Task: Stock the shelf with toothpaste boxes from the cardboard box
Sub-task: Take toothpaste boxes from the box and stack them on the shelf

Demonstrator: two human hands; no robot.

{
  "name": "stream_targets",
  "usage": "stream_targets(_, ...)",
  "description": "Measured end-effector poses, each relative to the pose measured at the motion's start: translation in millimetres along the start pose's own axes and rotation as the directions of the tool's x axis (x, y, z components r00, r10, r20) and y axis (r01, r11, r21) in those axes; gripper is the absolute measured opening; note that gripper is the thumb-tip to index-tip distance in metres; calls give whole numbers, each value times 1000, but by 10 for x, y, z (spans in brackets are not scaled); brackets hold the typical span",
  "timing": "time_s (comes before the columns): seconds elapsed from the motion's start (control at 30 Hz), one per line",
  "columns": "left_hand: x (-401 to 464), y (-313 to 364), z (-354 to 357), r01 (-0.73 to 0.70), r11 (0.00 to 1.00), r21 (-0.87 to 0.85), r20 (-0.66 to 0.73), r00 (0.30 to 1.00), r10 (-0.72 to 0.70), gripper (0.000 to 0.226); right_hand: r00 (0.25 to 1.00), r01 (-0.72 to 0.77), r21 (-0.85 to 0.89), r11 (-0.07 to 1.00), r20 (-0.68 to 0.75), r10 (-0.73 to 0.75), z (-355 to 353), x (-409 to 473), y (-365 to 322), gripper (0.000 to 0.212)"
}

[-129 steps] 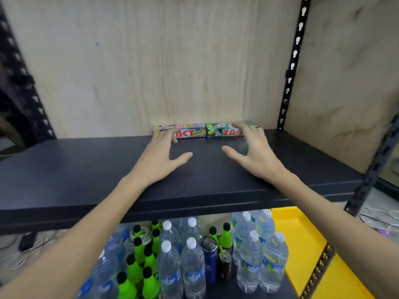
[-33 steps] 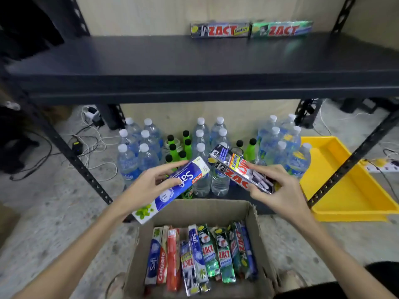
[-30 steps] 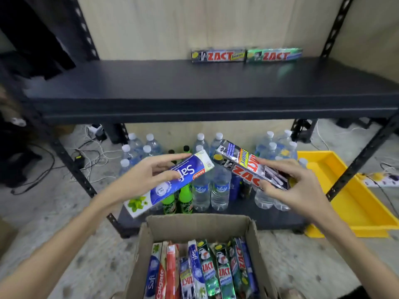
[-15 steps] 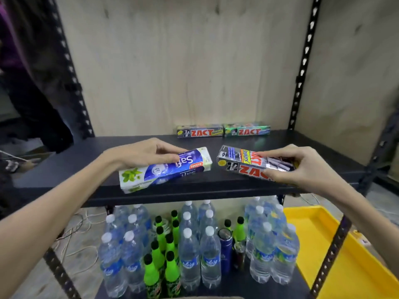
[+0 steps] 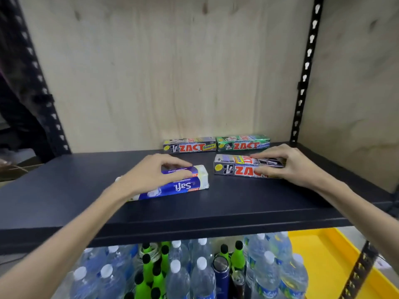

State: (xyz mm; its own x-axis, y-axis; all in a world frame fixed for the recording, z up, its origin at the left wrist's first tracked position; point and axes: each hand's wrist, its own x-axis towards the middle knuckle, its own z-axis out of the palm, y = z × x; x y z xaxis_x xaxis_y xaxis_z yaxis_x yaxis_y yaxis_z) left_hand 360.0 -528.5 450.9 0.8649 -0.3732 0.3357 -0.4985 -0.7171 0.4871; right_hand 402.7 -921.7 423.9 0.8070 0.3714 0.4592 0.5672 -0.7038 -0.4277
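Note:
Two Zact toothpaste boxes, a grey one [image 5: 189, 145] and a green one [image 5: 243, 142], lie end to end against the plywood back of the dark shelf [image 5: 237, 203]. My left hand [image 5: 151, 174] grips a blue and white Safi box [image 5: 183, 186] that lies on the shelf in front of them, to the left. My right hand [image 5: 289, 167] holds a second grey Zact box [image 5: 237, 168] on the shelf just in front of the green one. The cardboard box is out of view.
Below the shelf stand several water bottles [image 5: 200, 275] and green bottles [image 5: 159, 277] with black caps. A yellow tray [image 5: 323, 264] lies at the lower right. Black slotted uprights [image 5: 304, 70] frame the shelf at both sides.
Both hands have carried their boxes from above the shelf's front edge further in and set them down on the shelf. The view has moved closer to the shelf.

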Motion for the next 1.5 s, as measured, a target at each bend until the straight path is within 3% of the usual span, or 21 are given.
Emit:
stream_targets(0.13, 230, -91, 36, -25, 996, -84, -9, 1000, 24, 35, 999, 23, -113, 993, -24, -26, 20, 228, 267, 47)
stream_targets(0.3, 735, -236, 281, -91, 996, 24, -106, 990, 93, 42, 998, -1, -161, 987, -60, -9, 105, 500, 504, 53)
stream_targets(0.43, 1133, -450, 394, -148, 933, 328, -169, 963, 212, 67, 992, 2, -175, 985, -126, -25, 182, 698, 681, 46)
stream_targets(0.53, 1319, -560, 425, -231, 861, 453, -99, 947, 306, 80, 988, 15, -218, 976, -150, -49, 224, 819, 810, 44)
stream_targets(0.63, 1453, -623, 461, -253, 826, 503, -107, 931, 350, 78, 987, 24, -216, 976, -149, -57, 244, 893, 918, 44)
stream_targets(0.73, 1538, -659, 525, -243, 823, 513, -136, 924, 357, 59, 984, 25, -224, 974, -167, -64, 271, 923, 963, 44)
stream_targets(0.87, 1538, -644, 605, -180, 878, 444, -215, 930, 299, 40, 985, 8, -255, 967, -167, -52, 288, 890, 915, 45)
stream_targets(1.03, 1373, -542, 634, -53, 976, 213, -294, 949, 116, 52, 972, -33, -294, 955, -230, -38, 292, 737, 743, 49)
stream_targets(1.17, 1087, -499, 554, 2, 1000, -11, -365, 931, -6, 63, 965, -86, -209, 974, -259, 30, 262, 518, 509, 61)
stream_targets(1.37, 515, -91, 573, -79, 996, -36, -329, 942, 62, 56, 966, -40, -87, 995, -258, 16, 324, 56, -226, 60)
stream_targets(1.5, -106, 345, 522, -172, 982, -72, -323, 936, 140, 30, 928, 39, -9, 999, -370, -40, 458, -419, -883, 39)
